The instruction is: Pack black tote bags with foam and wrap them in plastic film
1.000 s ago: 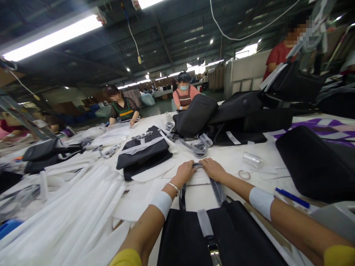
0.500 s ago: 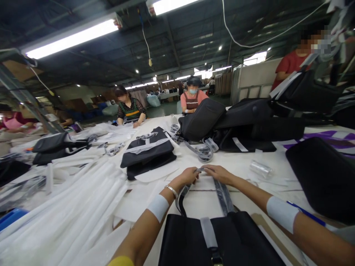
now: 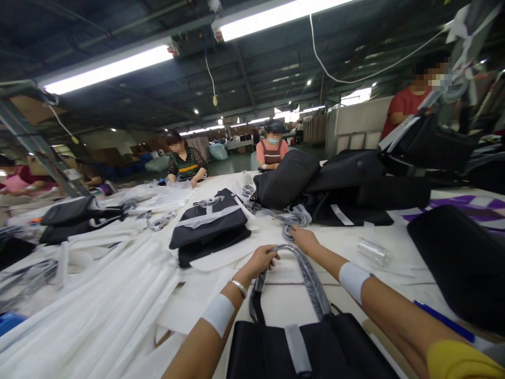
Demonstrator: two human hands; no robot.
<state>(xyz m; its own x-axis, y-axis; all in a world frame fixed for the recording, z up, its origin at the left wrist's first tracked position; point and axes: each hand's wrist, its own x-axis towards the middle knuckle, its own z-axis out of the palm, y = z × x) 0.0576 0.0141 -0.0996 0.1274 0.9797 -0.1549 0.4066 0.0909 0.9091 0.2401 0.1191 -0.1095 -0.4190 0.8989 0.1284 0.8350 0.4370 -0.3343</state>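
A black bag [image 3: 323,347] lies at the bottom centre, a pale strip [image 3: 296,347] over its front. Its handle [image 3: 311,279], wrapped in clear plastic, arches up from the bag. My left hand [image 3: 263,260] is closed on the top of this handle. Farther forward and to the right, my right hand [image 3: 304,239] has its fingers on a coiled, plastic-wrapped strap [image 3: 290,229]; its fingertips are bent against the coil. Another black bag [image 3: 213,223] with a coiled strap on top lies beyond my left hand.
White sheets [image 3: 102,305] cover the left side. Black bags [image 3: 288,179] are piled beyond my right hand, with a clear plastic roll [image 3: 374,251] at the right. People [image 3: 272,150] sit across the table.
My right hand has let go of the handle and moved forward to the coiled strap. My left hand still holds the handle, which now bows in a rounder arch.
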